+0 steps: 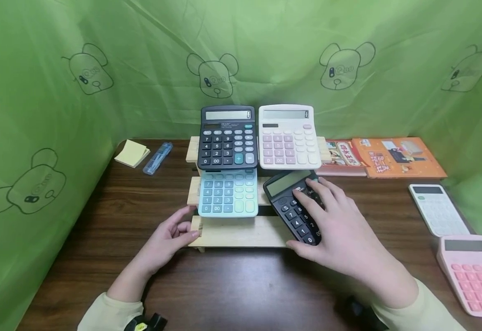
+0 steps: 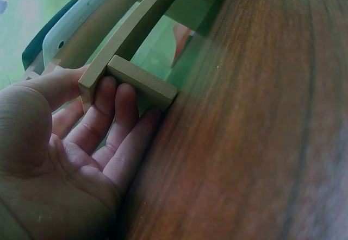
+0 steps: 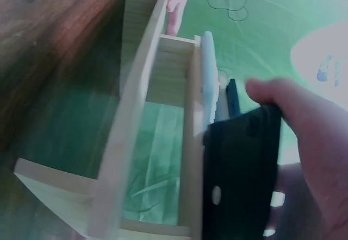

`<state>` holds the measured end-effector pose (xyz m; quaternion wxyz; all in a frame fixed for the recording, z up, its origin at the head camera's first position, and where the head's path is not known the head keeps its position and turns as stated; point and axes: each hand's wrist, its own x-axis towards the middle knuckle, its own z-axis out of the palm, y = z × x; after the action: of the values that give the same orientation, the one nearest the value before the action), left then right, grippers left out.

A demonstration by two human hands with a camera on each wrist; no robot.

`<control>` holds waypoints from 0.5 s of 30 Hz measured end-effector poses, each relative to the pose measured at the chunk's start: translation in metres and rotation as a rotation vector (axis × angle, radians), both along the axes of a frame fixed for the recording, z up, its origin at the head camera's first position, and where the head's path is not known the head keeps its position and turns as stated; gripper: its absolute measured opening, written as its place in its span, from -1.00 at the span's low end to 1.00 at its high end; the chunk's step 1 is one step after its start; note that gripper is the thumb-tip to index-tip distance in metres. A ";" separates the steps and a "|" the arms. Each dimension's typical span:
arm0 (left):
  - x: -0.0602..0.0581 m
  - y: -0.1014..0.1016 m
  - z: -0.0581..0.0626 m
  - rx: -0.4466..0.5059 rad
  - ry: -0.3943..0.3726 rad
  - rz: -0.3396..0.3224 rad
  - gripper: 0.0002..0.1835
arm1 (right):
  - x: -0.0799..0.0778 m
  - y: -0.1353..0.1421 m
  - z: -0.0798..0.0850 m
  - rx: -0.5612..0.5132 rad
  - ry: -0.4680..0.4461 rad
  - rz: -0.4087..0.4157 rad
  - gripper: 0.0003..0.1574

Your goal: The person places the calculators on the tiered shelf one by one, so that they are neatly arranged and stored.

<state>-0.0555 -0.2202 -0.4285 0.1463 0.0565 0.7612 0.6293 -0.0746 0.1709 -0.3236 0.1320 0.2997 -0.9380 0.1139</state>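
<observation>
Right hand [image 1: 340, 230] of mine pinches the black plastic calculator [image 1: 295, 207] slantwise, long axis skewed across the tiered wooden rack [image 1: 241, 232]; left fingers [image 1: 183, 230] brace its corner.

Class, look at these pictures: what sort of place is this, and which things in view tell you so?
Probably a staged desk set up for display work: a dark wooden table enclosed by a green printed curtain, with calculators lined up on a stepped wooden rack and books beside it.
</observation>
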 end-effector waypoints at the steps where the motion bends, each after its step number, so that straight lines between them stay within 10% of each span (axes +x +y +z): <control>1: 0.000 0.000 0.000 0.001 0.000 0.001 -0.31 | 0.000 0.000 0.001 0.022 -0.010 0.011 0.27; 15: 0.000 0.000 0.000 -0.001 0.001 0.006 -0.30 | -0.005 0.000 -0.004 0.021 -0.008 0.014 0.15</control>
<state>-0.0551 -0.2201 -0.4288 0.1441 0.0542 0.7618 0.6292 -0.0793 0.1714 -0.3279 0.1245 0.3070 -0.9375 0.1063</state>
